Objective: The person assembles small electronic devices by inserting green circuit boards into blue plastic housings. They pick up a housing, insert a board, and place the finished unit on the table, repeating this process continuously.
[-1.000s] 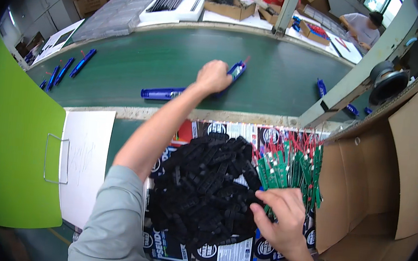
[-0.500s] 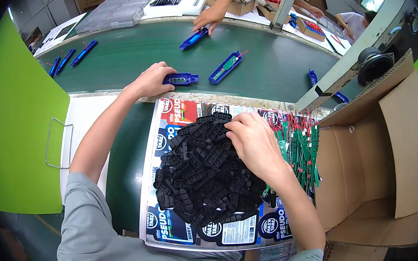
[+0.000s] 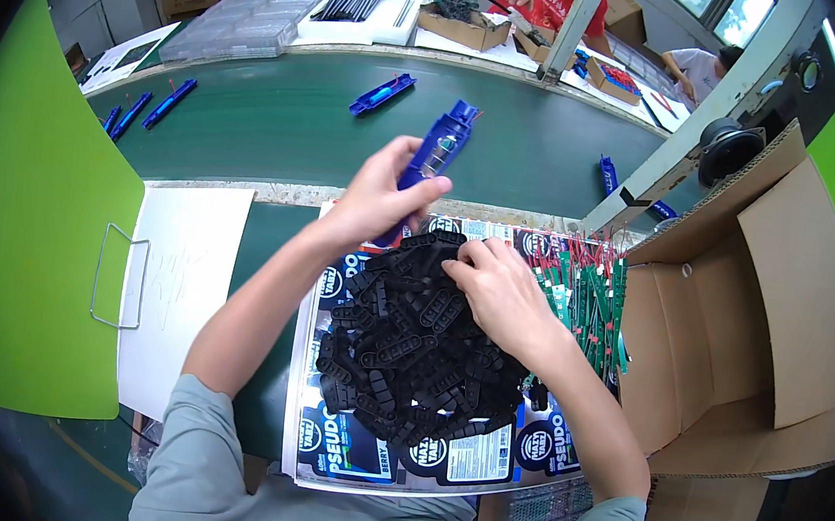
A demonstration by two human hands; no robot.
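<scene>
My left hand (image 3: 384, 192) is closed around a long blue plastic housing (image 3: 440, 147), raised over the near edge of the green belt and tilted with its far end up. A clear window shows along its upper face. My right hand (image 3: 505, 294) rests at the upper right of a heap of small black slotted plastic pieces (image 3: 419, 351). Its thumb and fingers are pinched together there; what they hold is hidden. The heap lies on a printed sheet (image 3: 339, 454) in front of me.
Green circuit boards (image 3: 589, 302) with red wires lie right of the heap, beside an open cardboard box (image 3: 712, 329). More blue housings (image 3: 383, 94) lie on the belt (image 3: 281, 107). A metal post (image 3: 693, 116) stands at right. Across the belt, a person in red (image 3: 563, 3) is at work.
My left hand has lifted the blue housing off the belt and brought it right, toward the heap. My right hand has barely moved. The other person's hand has let go of a blue housing and withdrawn.
</scene>
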